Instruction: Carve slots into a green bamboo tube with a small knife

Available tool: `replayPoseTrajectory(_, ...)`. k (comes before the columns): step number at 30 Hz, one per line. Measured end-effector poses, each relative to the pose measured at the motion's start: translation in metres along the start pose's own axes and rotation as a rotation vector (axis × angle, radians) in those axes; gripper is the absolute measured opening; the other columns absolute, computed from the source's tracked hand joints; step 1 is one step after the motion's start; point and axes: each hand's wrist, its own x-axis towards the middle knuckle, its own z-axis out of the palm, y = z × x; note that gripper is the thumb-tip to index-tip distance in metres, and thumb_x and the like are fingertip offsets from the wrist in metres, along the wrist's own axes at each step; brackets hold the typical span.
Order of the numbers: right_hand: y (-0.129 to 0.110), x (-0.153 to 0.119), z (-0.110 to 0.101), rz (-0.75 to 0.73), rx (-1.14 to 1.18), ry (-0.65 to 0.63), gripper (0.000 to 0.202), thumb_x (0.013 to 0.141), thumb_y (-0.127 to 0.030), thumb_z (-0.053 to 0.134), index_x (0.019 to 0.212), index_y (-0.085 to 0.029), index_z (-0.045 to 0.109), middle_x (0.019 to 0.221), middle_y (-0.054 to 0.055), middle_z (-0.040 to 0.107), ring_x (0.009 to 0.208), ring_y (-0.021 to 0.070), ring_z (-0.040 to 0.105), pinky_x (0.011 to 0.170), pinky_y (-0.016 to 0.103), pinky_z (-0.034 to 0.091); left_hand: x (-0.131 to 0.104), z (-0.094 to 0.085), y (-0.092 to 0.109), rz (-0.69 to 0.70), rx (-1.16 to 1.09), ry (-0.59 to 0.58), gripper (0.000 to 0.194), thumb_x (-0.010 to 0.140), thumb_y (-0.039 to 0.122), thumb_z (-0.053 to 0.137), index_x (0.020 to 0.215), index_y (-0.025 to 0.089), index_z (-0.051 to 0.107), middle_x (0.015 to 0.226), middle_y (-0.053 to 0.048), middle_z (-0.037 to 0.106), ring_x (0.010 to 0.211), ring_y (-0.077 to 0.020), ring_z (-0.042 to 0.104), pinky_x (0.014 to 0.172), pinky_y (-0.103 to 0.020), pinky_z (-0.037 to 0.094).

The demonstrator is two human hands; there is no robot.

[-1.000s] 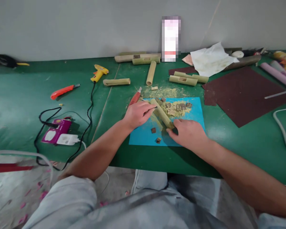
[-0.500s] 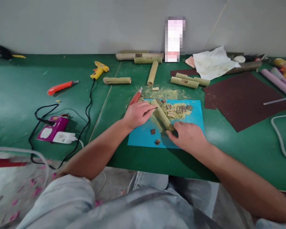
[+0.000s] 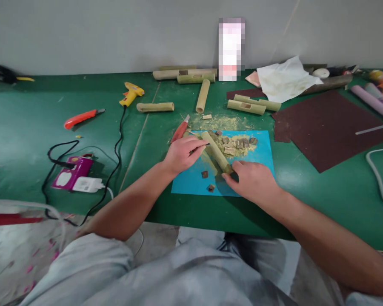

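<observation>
- My right hand (image 3: 253,179) grasps the near end of the bamboo tube (image 3: 217,153), which slants over the blue sheet (image 3: 188,183).
- My left hand (image 3: 181,155) pinches a slim dark tool (image 3: 207,144) by the tube's far half; I can't tell if its tip touches.
- I judge that light strokes suit this, with the tube braced and my right fingers out of the tip's line.
- The red-handled knife (image 3: 179,131) lies just beyond my left knuckles, blade bare.
- Chips (image 3: 230,151) crowd the tube's right side; the green table's (image 3: 166,208) front edge runs just nearer than the sheet.
</observation>
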Motion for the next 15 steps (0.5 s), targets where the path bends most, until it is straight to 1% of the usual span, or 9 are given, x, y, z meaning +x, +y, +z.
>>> replayPoseTrajectory(6, -0.0008, 0.0002, 0.0019, -0.005, -0.008, -0.002, 0.036, 0.1, -0.049, 0.047, 0.096, -0.019, 0.067, 0.086, 0.009, 0.073, 0.076, 0.0217, 0.066, 0.059, 0.033, 0.026, -0.0012, -0.0007, 0.0046, 0.011, -0.011, 0.03, 0.021, 0.1, 0.019, 0.06, 0.112, 0.016, 0.077, 0.091, -0.007, 0.078, 0.08, -0.0143, 0.074, 0.078, -0.025, 0.06)
replayPoseTrajectory(11, -0.0006, -0.0022, 0.0041, -0.024, -0.011, 0.009, 0.038, 0.1, -0.049, 0.046, 0.097, -0.019, 0.068, 0.085, 0.009, 0.072, 0.077, 0.0228, 0.067, 0.06, 0.034, 0.029, -0.0018, -0.0017, 0.0067, 0.014, -0.014, 0.036, 0.021, 0.1, 0.02, 0.061, 0.111, 0.014, 0.078, 0.089, -0.008, 0.078, 0.079, -0.0144, 0.074, 0.078, -0.024, 0.06)
replayPoseTrajectory(15, -0.0014, -0.0032, 0.0018, -0.015, -0.003, -0.001, 0.038, 0.101, -0.048, 0.044, 0.098, -0.019, 0.068, 0.087, 0.01, 0.073, 0.079, 0.0235, 0.068, 0.061, 0.033, 0.032, -0.0019, -0.0024, 0.0078, -0.016, -0.023, 0.032, 0.022, 0.1, 0.021, 0.06, 0.111, 0.017, 0.078, 0.089, -0.006, 0.079, 0.079, -0.0144, 0.074, 0.078, -0.025, 0.061)
